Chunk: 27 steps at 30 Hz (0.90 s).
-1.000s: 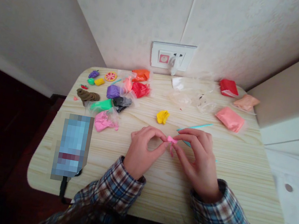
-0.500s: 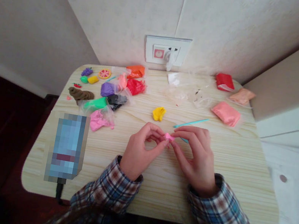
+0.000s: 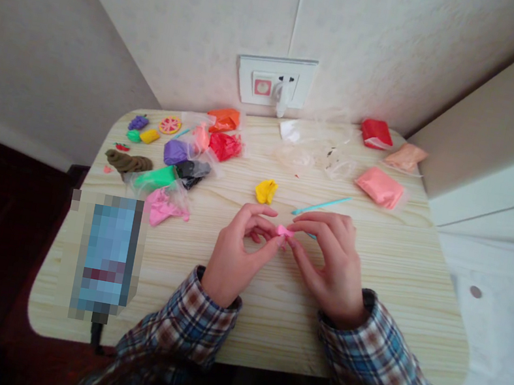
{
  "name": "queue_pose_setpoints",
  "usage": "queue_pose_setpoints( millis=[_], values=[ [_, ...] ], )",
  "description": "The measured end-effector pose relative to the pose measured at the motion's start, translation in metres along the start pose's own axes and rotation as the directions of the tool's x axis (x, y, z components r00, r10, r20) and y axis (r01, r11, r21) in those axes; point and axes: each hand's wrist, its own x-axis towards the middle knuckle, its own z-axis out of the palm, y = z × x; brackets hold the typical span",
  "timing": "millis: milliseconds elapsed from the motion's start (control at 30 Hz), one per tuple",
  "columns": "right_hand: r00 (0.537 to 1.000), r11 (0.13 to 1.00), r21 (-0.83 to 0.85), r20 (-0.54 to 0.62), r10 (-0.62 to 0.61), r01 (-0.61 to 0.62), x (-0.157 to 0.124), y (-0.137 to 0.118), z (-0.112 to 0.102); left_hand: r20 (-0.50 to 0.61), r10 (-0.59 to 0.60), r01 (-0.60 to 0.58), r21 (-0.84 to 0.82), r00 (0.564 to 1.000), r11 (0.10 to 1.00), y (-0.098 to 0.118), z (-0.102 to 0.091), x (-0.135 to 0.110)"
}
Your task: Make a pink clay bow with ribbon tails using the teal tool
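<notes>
Pinching one pink clay piece (image 3: 284, 230) between them, left hand (image 3: 236, 256) and right hand (image 3: 326, 264) fingertips close narrowly.

The small pink clay piece (image 3: 285, 230) is flat and a little folded, bright pink. I pinch it between my fingers (image 3: 278, 239) of both hands, just above the surface (image 3: 396, 277), near the yellow clay lump (image 3: 266, 191), in front of it.
</notes>
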Motion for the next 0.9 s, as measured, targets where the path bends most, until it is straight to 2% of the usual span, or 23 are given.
queue_pose_setpoints(
  millis=[533,900],
  values=[
    [1.000,0.999,0.035,0.017,-0.018,0.017,0.0008,-0.0015,-0.0005,0.016,-0.025,0.026,-0.023,1.000,0.999,0.0007,-0.0004,-0.0016],
    [0.999,0.997,0.064,-0.005,0.044,-0.043,0.0004,0.0008,-0.0021,0.070,-0.017,0.023,-0.087,0.997,0.996,-0.0029,-0.0024,-0.0015]
  ],
)
